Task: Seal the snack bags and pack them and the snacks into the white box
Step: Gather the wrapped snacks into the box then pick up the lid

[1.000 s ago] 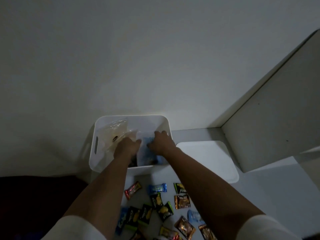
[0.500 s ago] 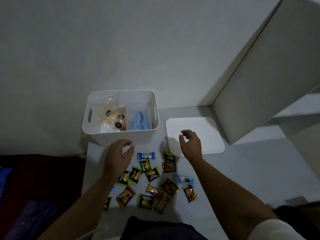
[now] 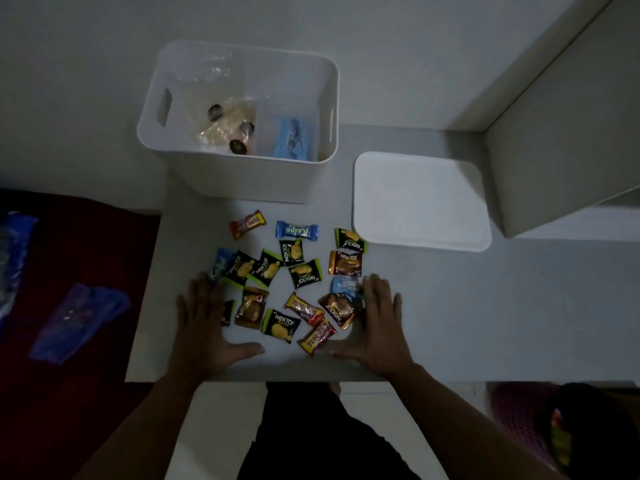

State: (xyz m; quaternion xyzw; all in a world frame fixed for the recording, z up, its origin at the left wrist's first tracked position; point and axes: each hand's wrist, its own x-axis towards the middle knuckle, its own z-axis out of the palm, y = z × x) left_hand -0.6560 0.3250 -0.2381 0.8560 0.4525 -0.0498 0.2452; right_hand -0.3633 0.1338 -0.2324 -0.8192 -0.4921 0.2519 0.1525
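The white box (image 3: 249,181) stands at the back of the table, with a clear snack bag of biscuits (image 3: 227,128) and a clear bag of blue snacks (image 3: 292,140) inside. Several small wrapped snacks (image 3: 289,271) lie scattered on the table in front of it. My left hand (image 3: 204,327) lies flat on the table at the left edge of the pile, fingers straight, partly over a wrapper. At the right edge of the pile my right hand (image 3: 375,320) lies flat with fingers straight, touching the brown wrapper (image 3: 337,308).
The white lid (image 3: 419,202) lies flat to the right of the box. A white cabinet panel (image 3: 568,133) rises at the far right. A dark red surface with blue plastic bags (image 3: 74,323) sits left of the table. The table's front edge (image 3: 277,379) is close to my wrists.
Both hands left the box, came back toward me and dropped flat onto the table on either side of the snack pile. The view tilted down.
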